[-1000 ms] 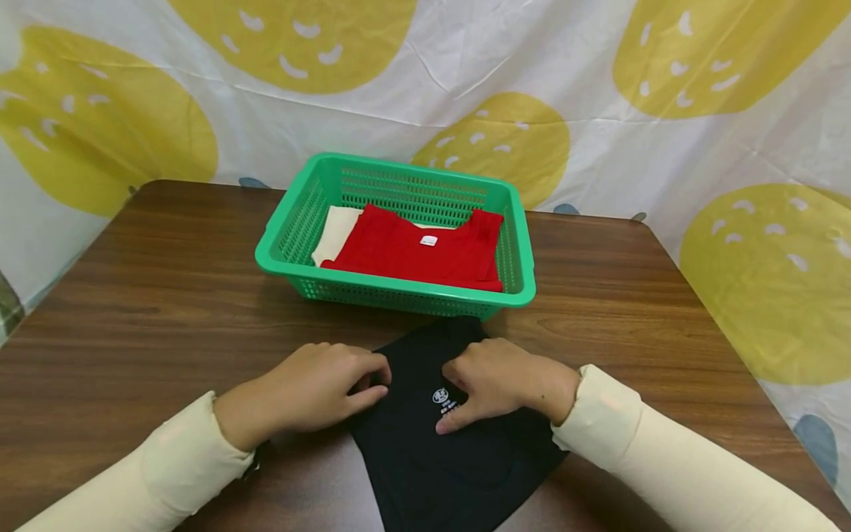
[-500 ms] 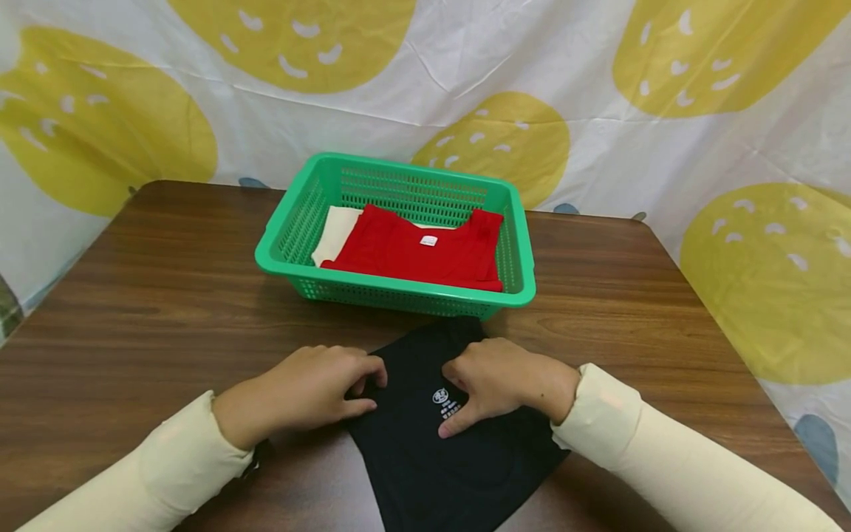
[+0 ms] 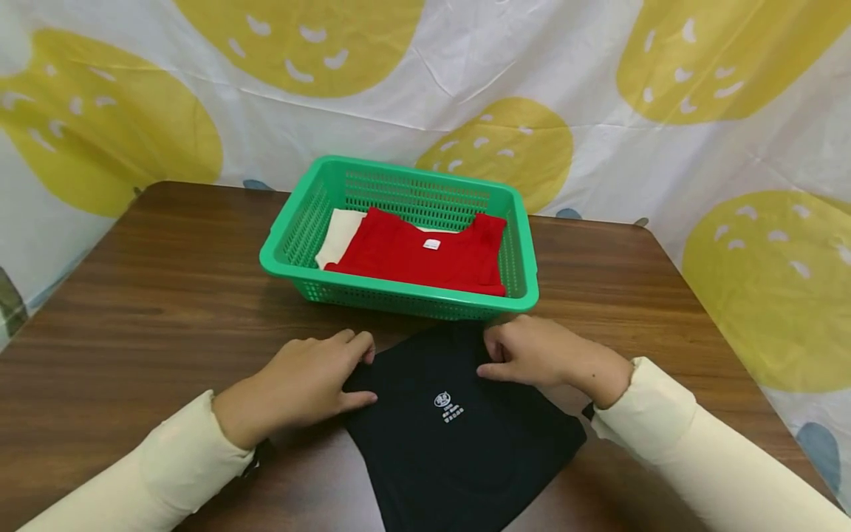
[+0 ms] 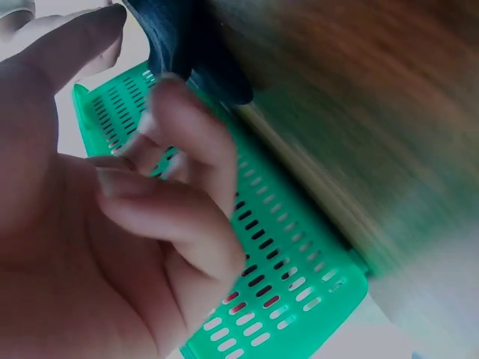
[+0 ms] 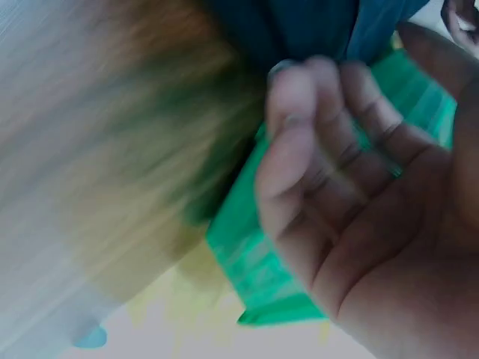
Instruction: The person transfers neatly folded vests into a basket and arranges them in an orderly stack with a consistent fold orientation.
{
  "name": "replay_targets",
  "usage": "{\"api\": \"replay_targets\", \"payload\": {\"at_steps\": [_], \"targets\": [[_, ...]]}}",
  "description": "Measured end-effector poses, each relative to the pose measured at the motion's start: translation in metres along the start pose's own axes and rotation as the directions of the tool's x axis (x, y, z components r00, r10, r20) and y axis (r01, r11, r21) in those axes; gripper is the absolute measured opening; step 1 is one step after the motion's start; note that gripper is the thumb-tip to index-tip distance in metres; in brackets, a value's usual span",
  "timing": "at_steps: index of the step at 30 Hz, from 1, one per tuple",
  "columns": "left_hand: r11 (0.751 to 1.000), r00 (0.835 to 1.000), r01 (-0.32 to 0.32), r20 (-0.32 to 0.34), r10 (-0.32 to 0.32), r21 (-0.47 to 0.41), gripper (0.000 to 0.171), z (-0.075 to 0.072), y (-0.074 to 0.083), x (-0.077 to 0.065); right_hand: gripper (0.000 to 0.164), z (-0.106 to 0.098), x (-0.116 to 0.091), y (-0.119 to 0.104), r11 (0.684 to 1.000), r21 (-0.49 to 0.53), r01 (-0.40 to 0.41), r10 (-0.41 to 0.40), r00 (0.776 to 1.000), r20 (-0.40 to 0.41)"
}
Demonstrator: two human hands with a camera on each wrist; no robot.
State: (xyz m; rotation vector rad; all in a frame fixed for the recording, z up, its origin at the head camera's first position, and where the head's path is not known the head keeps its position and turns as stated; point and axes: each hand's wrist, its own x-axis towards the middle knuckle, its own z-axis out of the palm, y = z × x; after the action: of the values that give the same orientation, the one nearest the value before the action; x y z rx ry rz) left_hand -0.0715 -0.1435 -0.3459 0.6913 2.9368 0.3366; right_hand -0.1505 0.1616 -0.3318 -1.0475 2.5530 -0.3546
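Observation:
A black garment (image 3: 459, 451) with a small white printed mark lies spread on the table, its far end close in front of the green basket. My left hand (image 3: 299, 384) is at the garment's left edge, thumb extended over the cloth and fingers loosely bent. In the left wrist view, no cloth shows inside the left hand's bent fingers (image 4: 187, 209). Over the garment's far right edge is my right hand (image 3: 545, 351), its fingers bent downward and thumb pointing left. The right wrist view is blurred; dark cloth (image 5: 314, 26) shows just beyond the right fingertips.
The green basket (image 3: 399, 290) stands behind the garment, holding a folded red garment (image 3: 425, 258) and a cream cloth (image 3: 342, 233) under it. Brown wooden table (image 3: 166, 295) extends to both sides. A white curtain (image 3: 372, 118) with yellow shapes hangs behind.
My right hand has moved right and away from me, off the printed mark, baring the garment's right corner. The left hand has drawn back slightly, its fingers less bent.

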Motion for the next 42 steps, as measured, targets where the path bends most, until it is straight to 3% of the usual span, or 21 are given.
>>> {"api": "replay_targets", "payload": {"at_steps": [4, 8, 11, 16, 22, 28, 33, 42], "targets": [[0.996, 0.998, 0.051, 0.032, -0.054, 0.077, 0.056, 0.001, -0.001, 0.000, 0.023, -0.003, -0.005, 0.014, 0.992, -0.008, -0.126, 0.125, 0.991, -0.049], [0.987, 0.991, 0.089, 0.085, -0.101, 0.131, 0.071, 0.001, -0.002, 0.001, 0.027, -0.002, -0.006, 0.021, 0.986, -0.002, -0.165, 0.165, 0.986, -0.022], [0.985, 0.987, 0.105, 0.107, -0.120, 0.137, 0.075, 0.000, -0.002, 0.001, 0.027, 0.000, -0.004, 0.021, 0.991, 0.030, -0.132, 0.133, 0.991, -0.005], [0.989, 0.988, 0.093, 0.112, -0.106, 0.114, 0.065, 0.000, -0.005, 0.000, 0.038, 0.002, 0.000, 0.020, 0.990, 0.121, -0.070, 0.066, 0.997, 0.041], [0.996, 0.987, 0.059, 0.145, -0.069, 0.072, 0.059, 0.000, -0.006, 0.000, 0.044, 0.005, 0.002, 0.019, 0.949, 0.284, -0.135, 0.097, 0.985, 0.146], [0.998, 0.977, 0.044, 0.211, -0.035, -0.040, 0.044, -0.001, -0.006, 0.002, 0.024, 0.008, 0.003, 0.020, 0.917, 0.367, -0.156, 0.055, 0.961, 0.270], [0.993, 0.975, 0.029, 0.221, -0.004, -0.111, 0.036, -0.002, -0.005, 0.002, 0.016, 0.012, 0.001, 0.020, 0.917, 0.394, -0.069, -0.038, 0.965, 0.259], [0.979, 0.962, 0.003, 0.269, 0.053, -0.204, 0.022, -0.004, -0.003, 0.000, 0.008, 0.013, -0.010, 0.013, 0.868, 0.496, -0.031, -0.131, 0.948, 0.289]]}}
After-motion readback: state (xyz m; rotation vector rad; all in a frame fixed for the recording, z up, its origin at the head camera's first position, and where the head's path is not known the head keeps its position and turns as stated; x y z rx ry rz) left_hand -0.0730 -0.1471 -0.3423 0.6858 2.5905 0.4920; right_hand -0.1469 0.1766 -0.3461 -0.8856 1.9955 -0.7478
